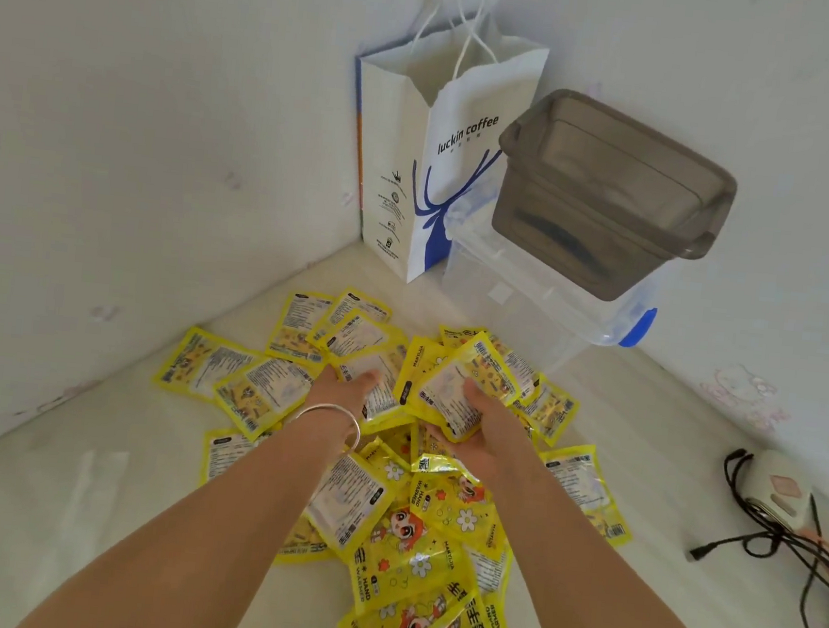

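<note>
The scene is being lit brightly and evenly by soft, diffuse light, with only faint shadows being cast. Straight lines are being bent by wide-angle distortion, and small glints are being reflected off the yellow packets (pixel 408 566).

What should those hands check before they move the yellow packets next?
1. Right hand grips a yellow foil hand-warmer packet: ok.
2. Left hand grips a packet: cannot tell.
3. White paper coffee bag upright, mouth open: ok.
4. Smoky grey plastic box open on top: ok.
5. Clear plastic box free: not ok, grey box sits on it.
6. Black cable apart from the pile: ok.
</note>
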`<control>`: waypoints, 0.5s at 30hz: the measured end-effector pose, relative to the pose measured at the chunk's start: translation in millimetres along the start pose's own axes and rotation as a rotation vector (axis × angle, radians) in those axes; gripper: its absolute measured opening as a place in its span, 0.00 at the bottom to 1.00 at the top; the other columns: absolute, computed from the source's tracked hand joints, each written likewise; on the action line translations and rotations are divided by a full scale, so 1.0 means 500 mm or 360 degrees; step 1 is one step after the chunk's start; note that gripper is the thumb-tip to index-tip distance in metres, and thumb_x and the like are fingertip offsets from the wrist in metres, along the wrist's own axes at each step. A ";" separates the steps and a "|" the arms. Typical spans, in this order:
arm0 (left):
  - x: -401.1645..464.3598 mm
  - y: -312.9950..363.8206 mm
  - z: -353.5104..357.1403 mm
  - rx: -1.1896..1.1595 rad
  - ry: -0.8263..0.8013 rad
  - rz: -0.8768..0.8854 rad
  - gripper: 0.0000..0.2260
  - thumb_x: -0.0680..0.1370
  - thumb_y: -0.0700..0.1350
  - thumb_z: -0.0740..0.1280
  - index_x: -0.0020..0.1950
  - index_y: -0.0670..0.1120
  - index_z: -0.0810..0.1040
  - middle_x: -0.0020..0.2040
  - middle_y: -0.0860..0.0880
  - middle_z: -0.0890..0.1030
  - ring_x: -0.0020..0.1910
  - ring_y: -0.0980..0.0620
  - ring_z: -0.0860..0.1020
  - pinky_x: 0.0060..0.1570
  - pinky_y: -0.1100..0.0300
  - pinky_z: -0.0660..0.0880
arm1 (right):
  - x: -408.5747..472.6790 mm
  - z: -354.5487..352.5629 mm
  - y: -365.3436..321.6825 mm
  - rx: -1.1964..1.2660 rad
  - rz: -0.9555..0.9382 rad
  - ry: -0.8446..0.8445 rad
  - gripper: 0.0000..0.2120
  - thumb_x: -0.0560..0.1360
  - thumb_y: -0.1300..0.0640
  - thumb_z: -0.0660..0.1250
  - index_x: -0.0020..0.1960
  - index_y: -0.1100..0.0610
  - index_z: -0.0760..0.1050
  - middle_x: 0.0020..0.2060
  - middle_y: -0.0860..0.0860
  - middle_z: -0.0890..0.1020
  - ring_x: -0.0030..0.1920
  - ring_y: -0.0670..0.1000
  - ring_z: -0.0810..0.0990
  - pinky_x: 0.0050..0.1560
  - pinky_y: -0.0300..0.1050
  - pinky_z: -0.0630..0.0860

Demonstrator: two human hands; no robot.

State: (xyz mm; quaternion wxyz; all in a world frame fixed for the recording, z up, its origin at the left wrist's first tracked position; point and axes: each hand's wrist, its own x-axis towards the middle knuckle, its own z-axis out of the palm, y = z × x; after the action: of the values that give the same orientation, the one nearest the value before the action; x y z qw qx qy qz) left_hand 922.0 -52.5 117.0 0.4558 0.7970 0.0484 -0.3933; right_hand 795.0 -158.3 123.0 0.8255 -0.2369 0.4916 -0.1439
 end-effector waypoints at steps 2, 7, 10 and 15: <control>-0.027 -0.006 -0.013 -0.0103 -0.0025 -0.0027 0.38 0.75 0.54 0.67 0.78 0.45 0.50 0.78 0.45 0.57 0.75 0.41 0.59 0.72 0.44 0.60 | -0.029 -0.004 0.007 -0.0055 -0.0016 -0.0038 0.04 0.79 0.61 0.61 0.51 0.60 0.74 0.44 0.56 0.81 0.45 0.57 0.80 0.50 0.54 0.77; -0.123 -0.026 -0.013 -0.0272 -0.0228 -0.0042 0.34 0.77 0.50 0.64 0.78 0.47 0.49 0.73 0.42 0.66 0.70 0.39 0.68 0.67 0.43 0.68 | -0.099 -0.030 0.047 -0.0070 -0.0137 -0.0078 0.06 0.79 0.65 0.60 0.53 0.63 0.75 0.36 0.55 0.86 0.36 0.53 0.84 0.29 0.43 0.80; -0.166 -0.035 0.001 -0.0294 -0.0251 0.0061 0.32 0.79 0.49 0.61 0.78 0.46 0.49 0.76 0.44 0.61 0.73 0.41 0.63 0.68 0.46 0.66 | -0.132 -0.055 0.066 -0.0203 -0.0251 -0.0026 0.22 0.77 0.69 0.62 0.70 0.64 0.63 0.55 0.60 0.82 0.45 0.56 0.84 0.36 0.50 0.83; -0.289 -0.077 0.059 -0.0015 -0.0420 0.0270 0.29 0.79 0.50 0.60 0.76 0.42 0.55 0.70 0.40 0.69 0.67 0.40 0.69 0.63 0.47 0.68 | -0.253 -0.165 0.113 -0.0393 -0.0450 0.0126 0.23 0.74 0.72 0.65 0.67 0.62 0.67 0.58 0.59 0.79 0.54 0.59 0.81 0.52 0.56 0.79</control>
State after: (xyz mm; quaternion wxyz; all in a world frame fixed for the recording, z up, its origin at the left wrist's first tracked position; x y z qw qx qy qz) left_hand 788.9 -12.1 179.2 0.4934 0.7376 -0.0776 -0.4544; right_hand 662.5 -71.7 153.6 0.7416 -0.3973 0.4995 -0.2063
